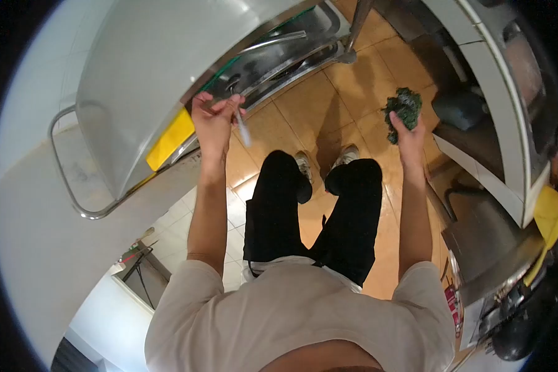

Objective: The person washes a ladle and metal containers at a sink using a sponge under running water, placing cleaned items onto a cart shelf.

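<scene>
My left hand [212,124] is at the left, close to the edge of a large metal counter [149,74]. Its thumb and fingers pinch a slim whitish stick [243,128] that points down over the floor. Out to the right, my right hand [410,139] is closed around a dark green, crumpled clump [404,111], with the thumb pressed on its near side. The clump has a rough, frilly surface with a few greyish patches. A flat yellow piece [171,140] sits below the counter edge, beside my left wrist.
Metal trays [279,68] and a rod lie on a low shelf under the counter. A metal leg [353,37] stands on the orange tiled floor [304,93]. At the right are a dark rounded pot [460,106], white-edged shelving [508,130] and another yellow item [547,217].
</scene>
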{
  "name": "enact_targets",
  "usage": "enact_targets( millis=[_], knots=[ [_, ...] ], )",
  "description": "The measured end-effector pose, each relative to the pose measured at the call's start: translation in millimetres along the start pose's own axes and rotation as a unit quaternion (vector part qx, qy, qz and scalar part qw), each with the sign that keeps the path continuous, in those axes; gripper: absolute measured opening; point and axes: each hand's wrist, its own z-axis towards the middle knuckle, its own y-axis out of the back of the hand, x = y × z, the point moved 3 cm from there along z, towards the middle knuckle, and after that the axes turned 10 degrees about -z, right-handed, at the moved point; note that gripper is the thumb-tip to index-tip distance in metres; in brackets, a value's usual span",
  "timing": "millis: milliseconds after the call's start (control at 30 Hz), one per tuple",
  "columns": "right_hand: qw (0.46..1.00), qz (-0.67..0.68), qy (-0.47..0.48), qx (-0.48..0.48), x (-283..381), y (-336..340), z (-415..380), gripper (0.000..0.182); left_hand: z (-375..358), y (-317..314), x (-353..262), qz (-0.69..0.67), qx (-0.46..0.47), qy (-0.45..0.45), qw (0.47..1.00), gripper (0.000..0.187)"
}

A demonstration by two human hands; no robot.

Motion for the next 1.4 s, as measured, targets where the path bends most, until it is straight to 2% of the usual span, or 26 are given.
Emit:
enact_targets(
  millis=[100,133,233,267,367,400,500,533,600,633,667,767,800,900,1033,1133,1200,1267,1333,1400],
  knots=[
    [0.999,-0.018,0.03,0.007,-15,-8,41,0.026,20,1,28,-0.083,0.042,-0.037,0.995,0.015],
    [0.997,-0.033,0.064,0.009,-11,-11,55,0.024,21,-5,28,-0.095,0.033,-0.033,0.994,0.016],
    [0.986,-0.056,0.159,0.014,-16,-18,90,0.025,36,-8,37,-0.109,0.073,-0.097,0.987,0.023],
    [0.985,-0.055,0.158,0.026,-23,-20,99,0.027,40,-10,39,-0.133,0.097,-0.098,0.981,0.033],
    [0.976,-0.056,0.211,0.016,-34,-29,112,0.029,49,-10,42,-0.089,0.132,-0.146,0.976,0.038],
    [0.972,-0.05,0.228,0.016,-37,-31,116,0.029,57,-7,41,-0.052,0.158,-0.197,0.966,0.041],
    [0.968,-0.051,0.247,0.02,-54,-30,112,0.03,66,5,26,0.129,0.117,-0.273,0.946,0.036],
    [0.968,-0.064,0.243,0.018,-59,-26,110,0.031,67,10,17,0.221,0.043,-0.282,0.933,0.033],
    [0.97,-0.077,0.229,0.009,-64,-17,104,0.031,73,23,-1,0.279,-0.015,-0.339,0.898,0.025],
    [0.973,-0.074,0.218,-0.001,-66,-13,98,0.031,73,25,-10,0.31,-0.042,-0.365,0.877,0.022],
    [0.976,-0.073,0.203,-0.009,-70,-11,95,0.032,66,19,-19,0.376,-0.093,-0.435,0.813,0.023],
    [0.968,-0.053,0.244,-0.012,-83,-3,95,0.032,108,33,-18,0.516,-0.093,-0.623,0.58,0.024],
    [0.969,-0.061,0.238,-0.013,-87,0,94,0.03,116,34,-17,0.473,-0.096,-0.607,0.631,0.025],
    [0.973,-0.054,0.224,-0.024,-91,1,91,0.03,141,23,-26,0.548,-0.122,-0.528,0.637,0.026],
    [0.975,-0.06,0.211,-0.032,-98,1,87,0.031,183,14,-26,0.676,-0.095,-0.464,0.564,0.031],
    [0.976,-0.062,0.209,-0.027,-100,4,79,0.031,200,30,-35,0.633,-0.156,-0.494,0.575,0.037],
    [0.975,-0.075,0.21,-0.019,-101,9,77,0.029,263,109,-33,0.437,-0.144,-0.536,0.708,0.041],
    [0.976,-0.056,0.208,-0.031,-116,11,84,0.028,279,124,-38,0.409,-0.136,-0.536,0.726,0.046],
    [0.978,-0.047,0.2,-0.04,-131,10,87,0.028,250,91,-56,0.563,-0.133,-0.501,0.643,0.051],
    [0.98,-0.052,0.188,-0.046,-139,7,88,0.029,261,90,-66,0.666,-0.105,-0.442,0.591,0.052]
  ],
)
